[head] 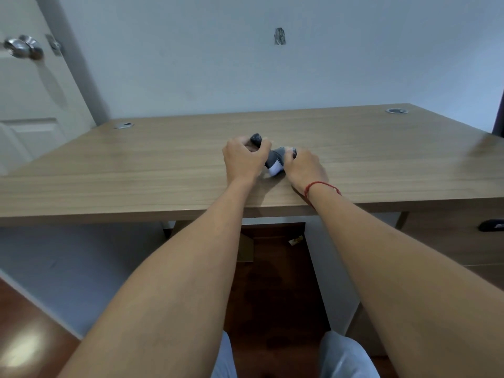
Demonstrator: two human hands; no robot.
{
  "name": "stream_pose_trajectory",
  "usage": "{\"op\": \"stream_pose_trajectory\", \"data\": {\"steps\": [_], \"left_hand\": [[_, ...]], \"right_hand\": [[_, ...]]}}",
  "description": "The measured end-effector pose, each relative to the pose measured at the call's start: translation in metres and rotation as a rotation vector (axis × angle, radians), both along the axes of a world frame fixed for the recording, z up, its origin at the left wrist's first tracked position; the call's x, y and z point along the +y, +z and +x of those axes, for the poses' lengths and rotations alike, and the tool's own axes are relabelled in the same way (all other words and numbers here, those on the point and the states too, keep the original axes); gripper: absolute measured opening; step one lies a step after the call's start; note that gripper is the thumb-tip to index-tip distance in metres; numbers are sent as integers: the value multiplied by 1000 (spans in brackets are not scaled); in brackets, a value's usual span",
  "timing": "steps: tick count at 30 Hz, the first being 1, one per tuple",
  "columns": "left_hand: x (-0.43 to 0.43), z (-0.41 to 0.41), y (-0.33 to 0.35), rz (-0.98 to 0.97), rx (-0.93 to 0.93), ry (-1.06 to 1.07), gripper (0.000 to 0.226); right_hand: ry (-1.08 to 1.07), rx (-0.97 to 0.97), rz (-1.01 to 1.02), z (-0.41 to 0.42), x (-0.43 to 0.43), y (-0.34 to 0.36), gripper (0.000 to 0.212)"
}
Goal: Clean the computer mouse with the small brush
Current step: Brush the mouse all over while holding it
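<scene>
Both my hands rest near the middle of the wooden desk [136,170], close to its front edge. My left hand [241,162] is closed around a dark rounded computer mouse [256,138], of which only the far end shows above my fingers. My right hand [305,167] grips a small grey brush [273,159]. The brush slants down between the two hands, and its white end sits at the desk surface. The hands almost touch, and most of both objects is hidden under my fingers.
Two round cable grommets sit at the desk's back corners, the left grommet [124,126] and the right grommet [396,111]. A white door with a metal knob [24,47] stands to the left. A drawer handle [491,225] shows under the desk on the right. A wall rises behind the desk.
</scene>
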State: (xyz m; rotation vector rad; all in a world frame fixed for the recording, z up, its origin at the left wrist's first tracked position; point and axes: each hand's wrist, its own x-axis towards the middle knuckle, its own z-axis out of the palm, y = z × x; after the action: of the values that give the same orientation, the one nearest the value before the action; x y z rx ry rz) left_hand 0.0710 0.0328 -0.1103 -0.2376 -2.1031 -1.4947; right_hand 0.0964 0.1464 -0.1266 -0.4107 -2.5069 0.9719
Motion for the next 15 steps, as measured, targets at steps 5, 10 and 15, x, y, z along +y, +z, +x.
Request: {"op": "stream_pose_trajectory", "data": {"steps": [5, 10, 15], "left_hand": [[-2, 0, 2, 68, -34, -25, 37], [0, -2, 0, 14, -14, 19, 39], [-3, -7, -3, 62, -93, -103, 40]], "right_hand": [[4, 0, -19, -2, 1, -1, 44], [-4, -1, -17, 0, 1, 0, 45], [-21, -13, -28, -3, 0, -1, 45]]}}
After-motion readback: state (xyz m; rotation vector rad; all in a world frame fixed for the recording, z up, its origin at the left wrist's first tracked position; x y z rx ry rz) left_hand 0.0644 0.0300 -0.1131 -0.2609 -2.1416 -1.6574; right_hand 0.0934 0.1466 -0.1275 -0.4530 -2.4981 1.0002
